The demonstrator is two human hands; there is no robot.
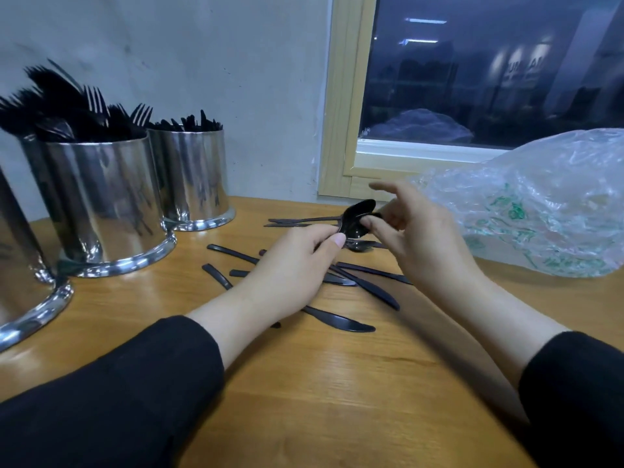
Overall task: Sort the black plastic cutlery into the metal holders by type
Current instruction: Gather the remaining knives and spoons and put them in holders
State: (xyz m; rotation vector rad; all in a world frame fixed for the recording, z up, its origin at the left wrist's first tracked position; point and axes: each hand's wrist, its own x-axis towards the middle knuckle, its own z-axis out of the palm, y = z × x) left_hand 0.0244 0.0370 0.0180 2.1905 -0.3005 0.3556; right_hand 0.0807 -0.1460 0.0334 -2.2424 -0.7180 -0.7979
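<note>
**Clerk:** Item one, the left hand (297,265)?

**Checker:** Centre of the wooden table (337,383), fingers curled round a bunch of black spoons (356,219), thumb pressed on the stems. The bowls stick out toward one o'clock.

**Clerk:** The right hand (422,238)?

**Checker:** Just beside it, at two o'clock. Thumb and middle fingers pinch the spoon bowls; the forefinger stands straight and free.

**Clerk:** Loose stock?

**Checker:** Knives (341,320) and odd handles lie scattered under and round both hands. One spoon on the table (363,245) sits just behind the left thumb.

**Clerk:** Holders?

**Checker:** Fork holder (101,204) at ten o'clock, full and bristling. Far holder (196,177) behind it, at eleven; its contents are too dark to name. A third holder (20,265) shows only its edge at nine. Plastic bag (540,204) at three.

**Clerk:** Risks?

**Checker:** Likely two. The bunch may fan and drop if either pinch slackens. Also, a spoon may land in the wrong holder, the types being hard to read.
</note>
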